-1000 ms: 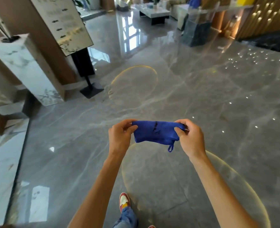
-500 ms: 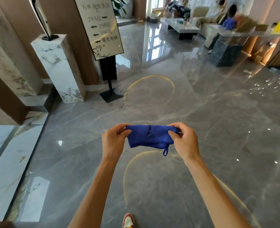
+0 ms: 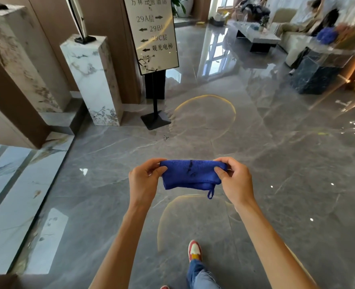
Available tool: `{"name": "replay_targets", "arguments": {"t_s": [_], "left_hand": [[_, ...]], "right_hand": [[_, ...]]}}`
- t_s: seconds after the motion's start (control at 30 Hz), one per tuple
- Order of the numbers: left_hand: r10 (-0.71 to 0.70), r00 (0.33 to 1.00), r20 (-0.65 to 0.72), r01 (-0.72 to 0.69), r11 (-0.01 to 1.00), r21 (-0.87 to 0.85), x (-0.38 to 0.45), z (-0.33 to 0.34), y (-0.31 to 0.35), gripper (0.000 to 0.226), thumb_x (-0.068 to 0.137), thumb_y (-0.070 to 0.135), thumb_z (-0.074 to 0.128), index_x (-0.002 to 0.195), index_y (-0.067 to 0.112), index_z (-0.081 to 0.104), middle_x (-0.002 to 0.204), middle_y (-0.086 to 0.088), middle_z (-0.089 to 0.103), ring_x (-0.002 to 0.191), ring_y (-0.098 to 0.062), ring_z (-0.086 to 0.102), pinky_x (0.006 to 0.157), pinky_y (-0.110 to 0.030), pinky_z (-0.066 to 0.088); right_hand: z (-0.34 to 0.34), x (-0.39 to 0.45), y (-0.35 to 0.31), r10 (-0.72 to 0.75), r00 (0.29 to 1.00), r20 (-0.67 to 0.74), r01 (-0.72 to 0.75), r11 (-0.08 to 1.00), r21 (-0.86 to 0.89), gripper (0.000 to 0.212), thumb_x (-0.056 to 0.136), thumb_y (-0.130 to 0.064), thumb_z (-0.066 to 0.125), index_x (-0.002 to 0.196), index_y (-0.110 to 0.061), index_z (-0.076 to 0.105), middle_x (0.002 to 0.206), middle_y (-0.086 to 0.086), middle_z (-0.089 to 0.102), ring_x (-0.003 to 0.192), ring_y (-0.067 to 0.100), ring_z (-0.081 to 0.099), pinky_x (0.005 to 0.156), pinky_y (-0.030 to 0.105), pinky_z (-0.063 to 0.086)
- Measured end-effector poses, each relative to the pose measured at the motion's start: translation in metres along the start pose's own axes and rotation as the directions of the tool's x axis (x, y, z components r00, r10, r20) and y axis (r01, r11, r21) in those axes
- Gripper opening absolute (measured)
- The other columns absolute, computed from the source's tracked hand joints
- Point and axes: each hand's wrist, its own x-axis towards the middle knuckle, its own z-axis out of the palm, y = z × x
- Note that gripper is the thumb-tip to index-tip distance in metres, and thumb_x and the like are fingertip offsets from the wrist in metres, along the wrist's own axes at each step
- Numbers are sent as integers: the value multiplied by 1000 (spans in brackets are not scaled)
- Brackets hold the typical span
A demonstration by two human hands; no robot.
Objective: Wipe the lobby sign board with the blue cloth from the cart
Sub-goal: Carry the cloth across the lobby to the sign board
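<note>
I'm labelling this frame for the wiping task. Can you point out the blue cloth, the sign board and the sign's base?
blue cloth (image 3: 190,174): head view, middle of the folded fabric.
sign board (image 3: 154,34): head view, printed face.
sign's base (image 3: 155,120): head view, black floor plate.

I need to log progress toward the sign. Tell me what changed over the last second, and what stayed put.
The view swung up and toward the tall white direction sign board on its black stand: it was cut off at the top left edge and now stands near the top centre, its lettering readable. A red and white shoe stepped forward. Unchanged: left hand and right hand still pinch the folded blue cloth at either end.
</note>
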Motion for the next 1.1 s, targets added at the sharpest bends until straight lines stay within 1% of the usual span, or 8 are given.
{"name": "replay_targets", "arguments": {"t_s": [0.1,0.27,0.47,0.57,0.67,0.73,0.93,1.1], "left_hand": [[3,1000,-14,-3,1000,18,26,9,-6,25,87,-3,68,97,19,77,87,5,76,83,-7,71,75,-16,56],[-22,998,-63,24,999,36,80,36,-11,22,87,-2,68,99,14,78,88,1,78,83,-10,72,76,-19,57],[-35,993,-117,41,998,50,140,76,1,37,85,-3,69,89,33,74,82,14,75,80,-5,70,73,-14,54],[-54,987,-152,61,997,44,171,96,5,42,85,-2,70,85,39,71,77,20,75,79,-2,69,71,-11,52],[-81,980,-179,84,996,5,195,113,4,34,84,-2,71,89,31,76,80,12,77,77,-3,71,72,-13,52],[-89,977,-195,90,996,-4,209,123,2,35,83,-3,71,88,31,76,80,11,78,78,-5,71,73,-15,53],[-89,974,-207,91,996,-2,254,140,-3,42,84,-3,70,86,38,75,82,11,77,80,-9,72,75,-19,56],[-109,968,-225,113,994,5,302,144,-15,36,83,-3,70,87,33,76,81,14,77,77,-5,71,74,-18,55]], "right_hand": [[10,36,5,-20,999,28,20,1000,6,25,89,-1,65,93,-25,71,89,-8,75,86,15,71,79,38,59],[20,104,14,-56,996,76,55,998,12,36,89,-2,65,84,-38,68,84,-14,74,82,9,69,70,24,53],[19,189,19,-73,990,121,69,997,35,33,89,-1,66,87,-34,69,84,-14,74,81,6,69,71,24,54],[17,232,21,-86,986,141,80,996,48,30,89,-1,66,90,-30,71,85,-13,74,83,6,69,74,29,58],[16,264,26,-78,985,154,67,995,76,27,88,-1,66,91,-27,71,87,-10,75,85,9,70,79,38,59],[17,283,27,-77,981,177,65,995,74,25,89,-1,66,92,-25,71,88,-9,74,86,11,70,80,41,59],[29,338,30,-95,971,220,80,994,77,26,89,-1,66,92,-26,71,88,-8,75,86,11,70,80,42,59],[54,383,30,-93,967,235,77,994,76,29,89,-1,66,89,-30,70,87,-11,74,85,10,70,79,40,60]]}}
